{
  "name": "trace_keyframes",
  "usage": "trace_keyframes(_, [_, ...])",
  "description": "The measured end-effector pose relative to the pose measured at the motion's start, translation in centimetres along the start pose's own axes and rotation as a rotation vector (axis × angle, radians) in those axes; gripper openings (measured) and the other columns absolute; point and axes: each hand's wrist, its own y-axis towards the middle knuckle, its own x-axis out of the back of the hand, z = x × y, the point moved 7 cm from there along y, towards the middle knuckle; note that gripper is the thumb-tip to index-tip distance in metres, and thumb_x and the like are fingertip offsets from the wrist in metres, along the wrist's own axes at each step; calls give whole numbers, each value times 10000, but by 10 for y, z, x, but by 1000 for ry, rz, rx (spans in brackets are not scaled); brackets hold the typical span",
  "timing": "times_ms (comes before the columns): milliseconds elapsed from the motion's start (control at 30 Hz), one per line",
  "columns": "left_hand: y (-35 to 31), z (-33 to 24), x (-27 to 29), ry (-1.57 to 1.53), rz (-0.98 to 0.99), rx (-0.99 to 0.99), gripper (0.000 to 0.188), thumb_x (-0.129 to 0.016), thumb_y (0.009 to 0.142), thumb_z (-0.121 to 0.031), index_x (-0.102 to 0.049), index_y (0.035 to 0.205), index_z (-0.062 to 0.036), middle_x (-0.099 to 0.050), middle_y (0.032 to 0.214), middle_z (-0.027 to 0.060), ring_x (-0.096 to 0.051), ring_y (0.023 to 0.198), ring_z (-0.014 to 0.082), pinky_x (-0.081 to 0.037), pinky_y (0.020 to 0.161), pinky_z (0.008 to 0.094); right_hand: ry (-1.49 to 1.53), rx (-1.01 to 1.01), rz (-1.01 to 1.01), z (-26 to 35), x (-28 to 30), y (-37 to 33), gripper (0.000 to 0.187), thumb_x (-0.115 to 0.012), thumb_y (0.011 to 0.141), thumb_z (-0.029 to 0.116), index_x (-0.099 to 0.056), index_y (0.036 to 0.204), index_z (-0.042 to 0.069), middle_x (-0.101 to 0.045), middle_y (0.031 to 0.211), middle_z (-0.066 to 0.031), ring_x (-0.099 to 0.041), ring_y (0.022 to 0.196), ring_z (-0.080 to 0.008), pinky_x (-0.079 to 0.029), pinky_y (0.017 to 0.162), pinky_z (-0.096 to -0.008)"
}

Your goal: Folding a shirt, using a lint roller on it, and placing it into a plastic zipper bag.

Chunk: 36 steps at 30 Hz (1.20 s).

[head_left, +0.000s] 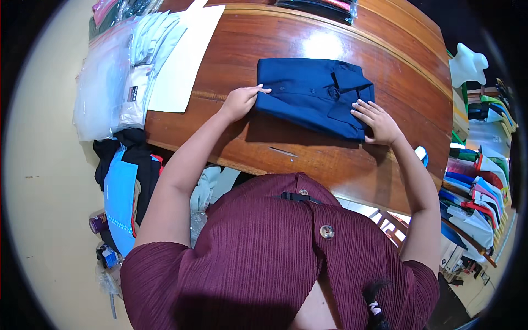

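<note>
A folded dark blue collared shirt (313, 93) lies on the wooden table (231, 137), collar to the right. My left hand (240, 101) rests at the shirt's left edge, fingertips touching the fabric. My right hand (375, 121) lies on the shirt's lower right corner near the collar, fingers spread and pressing flat. Neither hand grips anything.
White cardboard sheets (184, 60) and clear plastic bags with folded pale garments (118, 77) sit at the table's left. A small thin metal object (283, 152) lies near the front edge. Packed dark garments (324, 8) lie at the far edge. Stacked folded shirts (476, 192) fill shelves on the right.
</note>
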Motion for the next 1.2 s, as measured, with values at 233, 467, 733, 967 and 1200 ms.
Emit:
trace_keyframes(233, [3,46,-6,-137,-68,161,318,-558,967,-232,-647,1226,-69,-670,1173,176,-650,1089,325,-500,925,369,36,-1,-17,6,-1,-2,1055,-787,644,577,-373,1493,107,-354,1560,-114,-260,1476,-299,-201,1212,-478])
trace_keyframes(467, [7,55,-13,-212,-124,156,319,-552,977,-229,-641,1215,-36,-690,1134,180,-669,1064,286,-500,908,353,-11,-24,-23,0,-18,-12,1059,-731,668,654,-368,1495,100,-353,1560,-116,-260,1475,-303,-208,1206,-482])
trace_keyframes(733, [13,83,-19,-454,-135,294,337,-556,975,-213,-641,1227,-5,-722,1100,107,-664,1001,191,-489,880,315,-98,-50,-157,12,-23,-10,990,-754,660,566,-409,1473,120,-348,1559,-130,-290,1464,-302,-228,1197,-493])
trace_keyframes(967, [39,61,-7,-631,63,587,293,-467,992,-226,-688,1108,-73,-608,856,-9,-560,824,141,-458,797,303,65,-42,-300,18,-21,-17,945,-770,673,518,-431,1454,107,-351,1550,-153,-296,1451,-353,-246,1184,-507])
trace_keyframes(1200, [33,70,-8,-638,78,664,348,-466,995,-326,-633,1191,-91,-648,1100,45,-579,1028,203,-459,933,400,21,-92,-334,28,-25,-6,813,-764,663,304,-478,1403,128,-413,1521,-77,-355,1419,-325,-288,1160,-522])
